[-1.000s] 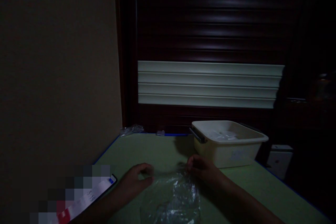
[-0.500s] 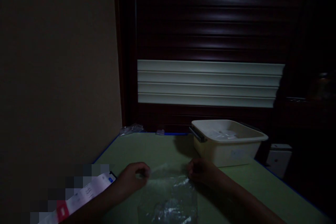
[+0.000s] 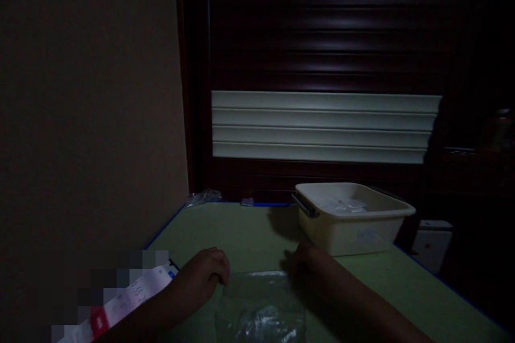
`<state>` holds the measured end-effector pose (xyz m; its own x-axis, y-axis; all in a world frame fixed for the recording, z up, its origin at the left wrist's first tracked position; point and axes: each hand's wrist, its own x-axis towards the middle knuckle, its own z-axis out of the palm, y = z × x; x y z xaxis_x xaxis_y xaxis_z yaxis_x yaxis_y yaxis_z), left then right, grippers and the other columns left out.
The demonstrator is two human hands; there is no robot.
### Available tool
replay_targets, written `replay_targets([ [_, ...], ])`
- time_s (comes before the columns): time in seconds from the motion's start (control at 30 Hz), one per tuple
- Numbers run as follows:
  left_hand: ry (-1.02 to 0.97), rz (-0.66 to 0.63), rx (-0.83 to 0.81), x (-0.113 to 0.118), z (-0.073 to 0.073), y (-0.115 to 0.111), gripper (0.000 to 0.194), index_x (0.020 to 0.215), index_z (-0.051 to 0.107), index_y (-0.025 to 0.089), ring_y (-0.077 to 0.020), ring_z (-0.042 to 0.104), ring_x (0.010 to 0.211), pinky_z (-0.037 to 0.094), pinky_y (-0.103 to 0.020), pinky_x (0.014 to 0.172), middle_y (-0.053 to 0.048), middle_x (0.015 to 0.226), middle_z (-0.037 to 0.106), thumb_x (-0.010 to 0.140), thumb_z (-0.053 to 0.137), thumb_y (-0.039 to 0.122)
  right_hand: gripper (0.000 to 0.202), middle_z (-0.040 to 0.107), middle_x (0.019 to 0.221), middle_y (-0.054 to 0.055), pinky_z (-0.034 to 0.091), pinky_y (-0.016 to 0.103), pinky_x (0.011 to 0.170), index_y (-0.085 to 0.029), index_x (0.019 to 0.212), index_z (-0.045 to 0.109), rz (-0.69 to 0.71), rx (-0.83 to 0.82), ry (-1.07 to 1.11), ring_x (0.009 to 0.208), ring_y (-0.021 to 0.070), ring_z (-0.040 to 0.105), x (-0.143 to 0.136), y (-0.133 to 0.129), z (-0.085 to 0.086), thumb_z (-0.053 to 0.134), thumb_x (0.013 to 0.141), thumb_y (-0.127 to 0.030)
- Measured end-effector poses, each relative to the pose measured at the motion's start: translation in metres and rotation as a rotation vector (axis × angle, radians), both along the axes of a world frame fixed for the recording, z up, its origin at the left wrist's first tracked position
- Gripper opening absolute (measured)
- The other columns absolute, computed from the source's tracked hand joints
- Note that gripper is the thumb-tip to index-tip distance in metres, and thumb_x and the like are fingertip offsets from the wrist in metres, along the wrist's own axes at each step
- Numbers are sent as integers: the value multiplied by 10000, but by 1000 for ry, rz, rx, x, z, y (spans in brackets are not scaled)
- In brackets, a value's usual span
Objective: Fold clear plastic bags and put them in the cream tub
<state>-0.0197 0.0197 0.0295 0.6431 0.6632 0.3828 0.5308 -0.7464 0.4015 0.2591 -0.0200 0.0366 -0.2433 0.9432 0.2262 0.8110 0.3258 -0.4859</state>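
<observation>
Light: the room is very dim, so fine detail is hard to read.
Left hand: the left hand [image 3: 205, 273] rests curled, knuckles up, on the near-left corner of a clear crinkled plastic bag [image 3: 259, 308]; its fingertips are tucked under, so I cannot tell whether they pinch the film or only press on it.
Right hand: the right hand [image 3: 309, 265] sits at the bag's upper right corner, fingers bent and in shadow; whether it grips the edge cannot be told.
Bag: it lies flat on the green table [image 3: 241, 230] between the two hands, its lower part cut off by the picture's bottom edge; what is in it cannot be made out.
Tub: a cream rectangular plastic tub [image 3: 354, 220] stands just beyond the right hand, apart from it, with pale flat pieces inside, unclear.
Far edge: a small heap of crumpled clear plastic [image 3: 203, 197] lies at the table's back left corner.
Left margin: a white and red strip [image 3: 124, 300] is partly blurred out and cut off.
</observation>
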Motion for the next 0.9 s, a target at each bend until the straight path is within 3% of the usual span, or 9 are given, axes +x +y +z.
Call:
replay_targets([
  [0.1,34,-20,74,3,5,-6,352,637,653,177,-171,591,794,435,-294,764,-21,782,643,564,408,-66,174,617,830,84,385,263,651,-137,751,667,38,77,-24,725,167,554,-9,-11,13,504,769,-80],
  [0.2,63,-82,148,6,5,-11,377,694,641,177,-174,575,816,426,-279,750,-25,817,633,579,398,-86,218,603,869,62,393,236,670,-158,827,655,166,113,-41,771,158,551,-24,-22,20,508,734,-28],
  [0.33,71,-168,138,6,-1,-12,394,697,615,186,-147,582,801,435,-220,713,0,780,622,540,382,-90,194,602,841,49,383,221,608,-163,805,632,256,48,-117,703,136,546,-32,-28,20,456,835,-87],
  [0.57,30,-118,67,7,5,-14,363,688,609,178,-143,597,779,451,-223,712,-4,765,618,587,384,-88,247,624,766,71,365,254,576,-149,758,640,52,-46,-77,640,145,551,-5,-8,7,433,888,-185],
  [0.67,-22,-92,40,8,4,-14,359,715,623,172,-137,605,773,458,-216,710,-5,764,612,641,384,-85,121,617,808,74,380,253,598,-132,815,637,-22,-44,-25,684,156,561,3,-1,0,538,826,-200],
  [0.77,-50,-83,36,10,1,-14,354,732,631,165,-139,608,778,464,-220,711,-17,787,611,676,378,-77,77,587,831,60,384,243,607,-132,803,632,-44,-34,-22,710,157,545,5,3,-7,626,732,-161],
  [0.9,-93,-4,39,11,-2,-13,303,915,636,156,-183,601,910,480,-295,815,-63,936,624,764,427,-5,127,565,822,60,375,245,648,-144,741,619,-72,14,-15,730,151,517,1,7,-12,520,766,-68],
])
